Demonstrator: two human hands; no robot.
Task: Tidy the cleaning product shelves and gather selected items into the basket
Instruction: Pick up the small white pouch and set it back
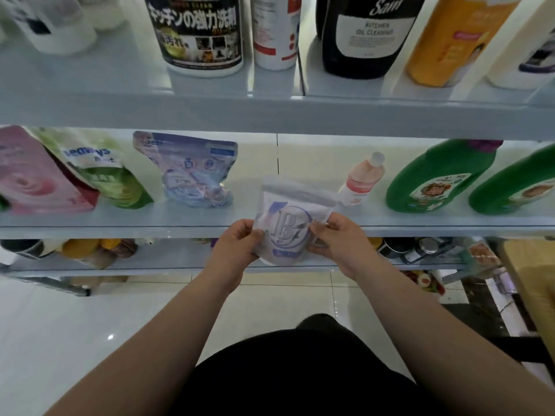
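While I held the white pouch (288,223) upright at the front edge of the middle shelf (180,219), my left hand (238,244) and right hand (338,240) each pinched one side, fingers curled on it. The pouch was opaque, so I couldn't see its contents. The blue pouch (192,172), green pouch (102,172) and pink pouch (36,175) stood to the left, and the small pink bottle (360,181) and green bottle (435,178) to the right. The black bottle (369,34) above was cut off at the top. Items on the lower shelf (150,261) were mostly hidden and blurred.
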